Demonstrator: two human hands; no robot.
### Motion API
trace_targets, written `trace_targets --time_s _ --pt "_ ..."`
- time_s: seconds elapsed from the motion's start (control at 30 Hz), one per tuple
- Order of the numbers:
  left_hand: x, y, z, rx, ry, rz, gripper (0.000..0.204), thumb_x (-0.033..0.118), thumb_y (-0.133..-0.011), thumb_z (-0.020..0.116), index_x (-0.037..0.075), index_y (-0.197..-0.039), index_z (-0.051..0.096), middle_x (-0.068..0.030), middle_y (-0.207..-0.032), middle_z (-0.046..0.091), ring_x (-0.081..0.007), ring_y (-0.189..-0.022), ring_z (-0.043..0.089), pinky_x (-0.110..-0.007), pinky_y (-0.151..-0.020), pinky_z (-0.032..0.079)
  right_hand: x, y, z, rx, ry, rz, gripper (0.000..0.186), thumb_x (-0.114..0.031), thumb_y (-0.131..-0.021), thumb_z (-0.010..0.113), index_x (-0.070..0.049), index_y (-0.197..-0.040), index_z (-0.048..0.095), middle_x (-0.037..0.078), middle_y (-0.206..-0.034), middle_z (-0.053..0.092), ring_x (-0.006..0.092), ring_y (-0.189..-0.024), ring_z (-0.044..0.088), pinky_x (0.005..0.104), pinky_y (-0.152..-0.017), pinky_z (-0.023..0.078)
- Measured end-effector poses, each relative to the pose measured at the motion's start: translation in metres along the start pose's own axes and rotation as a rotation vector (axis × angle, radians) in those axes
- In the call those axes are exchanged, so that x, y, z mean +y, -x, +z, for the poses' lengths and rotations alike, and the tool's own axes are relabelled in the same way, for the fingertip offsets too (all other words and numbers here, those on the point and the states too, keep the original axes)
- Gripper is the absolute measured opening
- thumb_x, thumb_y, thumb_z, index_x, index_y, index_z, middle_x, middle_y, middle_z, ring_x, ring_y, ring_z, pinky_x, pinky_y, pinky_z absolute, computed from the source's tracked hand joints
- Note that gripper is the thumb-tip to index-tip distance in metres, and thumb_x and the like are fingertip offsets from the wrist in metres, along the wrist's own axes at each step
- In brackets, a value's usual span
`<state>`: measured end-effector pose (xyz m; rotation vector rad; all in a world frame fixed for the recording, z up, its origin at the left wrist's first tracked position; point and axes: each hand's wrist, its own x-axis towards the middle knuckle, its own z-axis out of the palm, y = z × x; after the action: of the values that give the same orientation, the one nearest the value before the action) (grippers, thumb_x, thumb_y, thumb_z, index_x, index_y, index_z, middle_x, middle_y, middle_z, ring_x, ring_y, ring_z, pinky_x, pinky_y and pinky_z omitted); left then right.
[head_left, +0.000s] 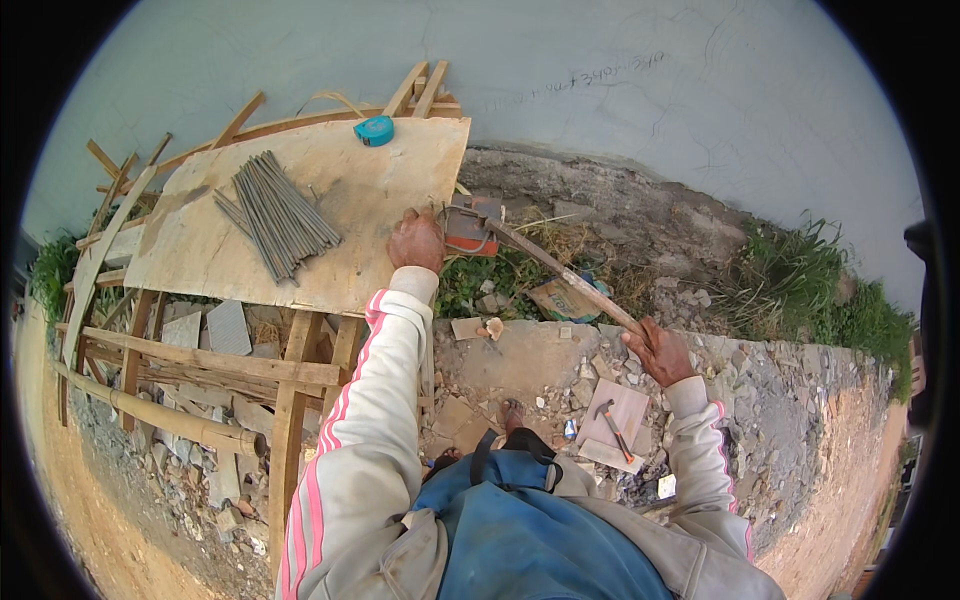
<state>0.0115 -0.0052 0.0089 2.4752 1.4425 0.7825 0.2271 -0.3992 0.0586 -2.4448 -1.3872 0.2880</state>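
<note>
My right hand (659, 352) is wrapped round the lower end of a long, rusty bar handle (570, 275). Its upper end meets a red and grey metal device (470, 228) at the right edge of a plywood sheet (190, 250). Right beside that device, my left hand (416, 241) is closed low over the board's edge; what its fingers hold is hidden. On the plywood, left of this hand, lies a loose bundle of thin grey metal rods (280, 215). A teal tape measure (374, 130) sits near the board's far edge.
A rough wooden frame (290, 430) supports the plywood, with a bamboo pole (180, 420) along its near side. On the rubble-strewn ground, a claw hammer (614, 430) rests on a flat board (612, 410). Beyond stand a grey wall (600, 110) and grass clumps (800, 275).
</note>
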Motion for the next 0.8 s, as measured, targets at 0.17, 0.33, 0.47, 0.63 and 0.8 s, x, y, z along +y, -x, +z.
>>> trace_targets --time_s 0.17,0.33,0.47,0.63,0.8 --pt "-0.006 -0.002 -0.001 -0.046 0.002 0.041 0.023 0.022 -0.094 0.057 0.011 -0.11 0.069 -0.0134 -0.108 0.067 -0.0367 -0.099 0.07 -0.051 -0.078 0.059 0.053 0.065 -0.025 0.038 0.131 0.207 0.064 -0.065 -0.096 0.051 -0.003 -0.084 0.062 0.024 -0.069 0.061 0.0471 -0.072 0.063 0.0531 -0.065 0.047" --pt "-0.006 -0.006 0.0 -0.078 -0.021 0.068 0.022 0.022 -0.094 0.058 0.01 -0.109 0.068 -0.0126 -0.112 0.066 -0.0361 -0.102 0.069 -0.051 -0.08 0.059 0.027 0.087 -0.004 0.174 0.271 0.319 0.066 -0.064 -0.096 0.052 -0.002 -0.078 0.062 0.025 -0.067 0.061 0.0481 -0.068 0.061 0.0543 -0.062 0.045" --pt "-0.004 -0.009 0.001 -0.099 -0.026 0.06 0.021 0.022 -0.095 0.057 0.011 -0.11 0.067 -0.0121 -0.115 0.064 -0.0358 -0.104 0.069 -0.051 -0.082 0.058 -0.059 0.142 0.025 0.153 0.25 0.52 0.065 -0.065 -0.096 0.052 -0.003 -0.083 0.067 0.024 -0.069 0.065 0.0457 -0.07 0.066 0.0546 -0.065 0.05" --pt "-0.006 -0.003 0.003 -0.119 -0.012 0.065 0.023 0.022 -0.095 0.057 0.012 -0.113 0.067 -0.0121 -0.116 0.064 -0.0362 -0.105 0.068 -0.051 -0.082 0.058 -0.136 0.177 0.073 0.27 0.251 0.574 0.06 -0.061 -0.097 0.055 -0.005 -0.075 0.061 0.024 -0.06 0.061 0.0461 -0.061 0.064 0.0544 -0.055 0.049" --pt "-0.009 -0.008 0.0 -0.092 0.017 0.1 0.023 0.023 -0.094 0.058 0.013 -0.113 0.067 -0.0126 -0.115 0.065 -0.0379 -0.102 0.069 -0.052 -0.082 0.058 -0.125 0.175 0.059 0.23 0.191 0.465 0.053 -0.052 -0.101 0.053 -0.004 -0.079 0.059 0.025 -0.061 0.06 0.0473 -0.063 0.063 0.057 -0.056 0.047"
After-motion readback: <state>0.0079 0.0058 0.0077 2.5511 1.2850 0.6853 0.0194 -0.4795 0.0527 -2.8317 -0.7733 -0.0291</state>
